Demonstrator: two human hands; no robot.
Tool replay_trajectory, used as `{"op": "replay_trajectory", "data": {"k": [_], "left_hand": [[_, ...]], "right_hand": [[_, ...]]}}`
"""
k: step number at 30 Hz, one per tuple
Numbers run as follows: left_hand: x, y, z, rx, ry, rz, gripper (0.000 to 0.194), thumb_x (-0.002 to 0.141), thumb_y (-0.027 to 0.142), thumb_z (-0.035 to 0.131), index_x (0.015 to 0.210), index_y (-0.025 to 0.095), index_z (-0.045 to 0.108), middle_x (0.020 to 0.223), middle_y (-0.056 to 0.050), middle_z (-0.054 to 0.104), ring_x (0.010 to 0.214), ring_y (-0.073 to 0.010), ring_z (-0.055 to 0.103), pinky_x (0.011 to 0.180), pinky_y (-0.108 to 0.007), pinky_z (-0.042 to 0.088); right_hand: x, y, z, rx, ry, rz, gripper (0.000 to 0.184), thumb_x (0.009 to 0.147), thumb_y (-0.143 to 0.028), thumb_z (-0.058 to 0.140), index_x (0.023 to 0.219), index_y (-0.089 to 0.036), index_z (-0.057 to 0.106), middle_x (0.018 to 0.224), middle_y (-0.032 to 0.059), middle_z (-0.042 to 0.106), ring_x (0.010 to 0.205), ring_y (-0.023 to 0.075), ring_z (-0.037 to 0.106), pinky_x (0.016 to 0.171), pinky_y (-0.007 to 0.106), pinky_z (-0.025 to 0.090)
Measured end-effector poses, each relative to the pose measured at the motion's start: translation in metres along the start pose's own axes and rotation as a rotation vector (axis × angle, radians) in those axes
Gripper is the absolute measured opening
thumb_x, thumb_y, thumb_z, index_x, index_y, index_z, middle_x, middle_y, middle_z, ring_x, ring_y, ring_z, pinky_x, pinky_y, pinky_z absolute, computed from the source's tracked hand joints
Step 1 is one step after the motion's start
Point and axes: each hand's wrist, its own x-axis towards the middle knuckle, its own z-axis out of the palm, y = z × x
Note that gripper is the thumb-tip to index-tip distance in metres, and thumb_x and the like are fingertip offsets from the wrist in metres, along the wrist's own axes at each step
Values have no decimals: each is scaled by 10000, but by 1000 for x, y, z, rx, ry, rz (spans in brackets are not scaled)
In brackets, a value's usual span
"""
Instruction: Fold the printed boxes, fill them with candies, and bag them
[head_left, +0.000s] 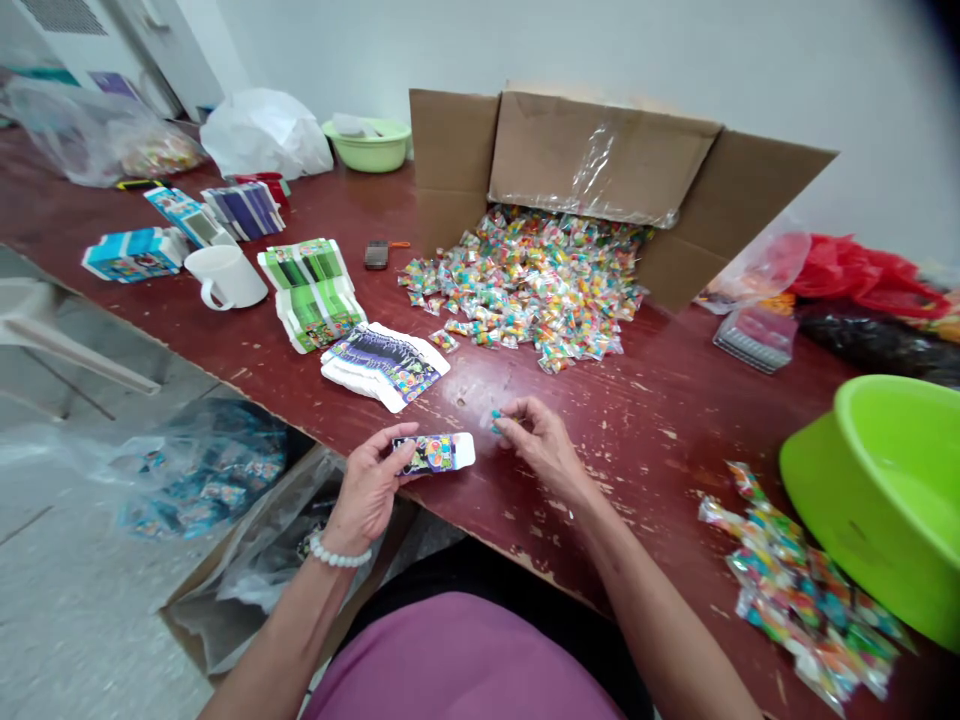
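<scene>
My left hand (373, 478) is closed around a small printed candy box (435, 453), dark with colourful pictures, its white end flap pointing right. Just right of the flap, my right hand (541, 440) pinches a small wrapped candy (496, 421) with a blue part showing. Beyond both hands lies a fanned stack of flat purple-black boxes (386, 362), and behind it a stack of green flat boxes (313, 290). A large heap of wrapped candies (532, 280) spills from an open cardboard carton (600, 160) onto the table.
The worn red table (645, 420) also bears a white mug (226, 277), blue boxes (135, 253), a pale green basin (369, 145) and a small brush (377, 254). At right, more candies (802, 590) lie beside a bright green tub (847, 480). Below the edge sits a lined carton (225, 610).
</scene>
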Motion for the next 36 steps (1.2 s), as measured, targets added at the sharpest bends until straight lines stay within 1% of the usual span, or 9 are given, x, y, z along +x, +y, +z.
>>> {"op": "replay_trajectory", "data": {"k": [7,10,14,17,19,26,29,32,36], "left_hand": [[-22,2,14,-56,-38,-39,546,618,279,890,1103,143,679,929,-70,724,824,-215,692,658,-357,628],[-34,6,14,-13,-250,-136,552,666,255,869,1169,154,665,1028,-100,725,845,-214,696,682,-326,605],[-51,5,13,140,-631,-263,470,702,266,847,1108,102,678,829,-76,705,657,-140,659,602,-224,519],[-61,2,15,161,-752,-278,561,731,317,820,1218,155,594,872,-66,694,662,-166,686,601,-241,511],[-67,3,18,150,-787,-229,608,755,341,794,1284,198,531,972,-76,686,692,-182,705,606,-248,505],[-95,19,24,162,-721,-65,465,731,246,776,1147,198,572,900,-40,684,623,-147,671,575,-231,471],[-110,26,31,57,-630,-58,340,796,397,715,1027,171,610,841,-71,712,580,-172,666,556,-266,495],[-123,33,39,-76,-580,-110,457,861,550,571,1020,130,655,785,-106,723,532,-193,657,532,-301,513],[-139,36,44,-53,-515,-45,404,845,467,581,998,105,675,709,-89,716,473,-180,630,461,-276,485]], "right_hand": [[-37,-35,2,141,-182,2,146,863,-324,643,944,-202,646,713,-37,595,631,120,511,609,246,379],[-41,-46,-7,328,-256,46,244,853,-364,683,1028,-208,617,773,-27,625,670,123,551,628,250,409],[-49,-60,-14,555,-362,98,387,827,-408,733,1109,-212,554,865,4,677,756,144,629,706,282,477],[-55,-67,-12,595,-357,66,416,786,-385,779,1099,-222,558,958,26,689,801,147,648,713,281,496],[-60,-72,-11,596,-268,20,405,761,-356,799,1070,-232,567,992,25,680,794,142,643,702,278,504],[-79,-104,-21,420,39,-146,213,797,-381,733,877,-206,640,826,16,661,741,155,587,698,290,473],[-95,-117,-27,454,104,-170,252,801,-432,715,888,-204,650,850,21,658,759,158,578,703,285,461],[-114,-123,-25,520,17,-138,295,787,-450,729,929,-206,643,830,11,654,716,149,574,686,282,461],[-135,-127,-15,700,-156,-68,361,748,-429,765,998,-209,623,781,-9,628,627,122,557,619,261,450]]}}
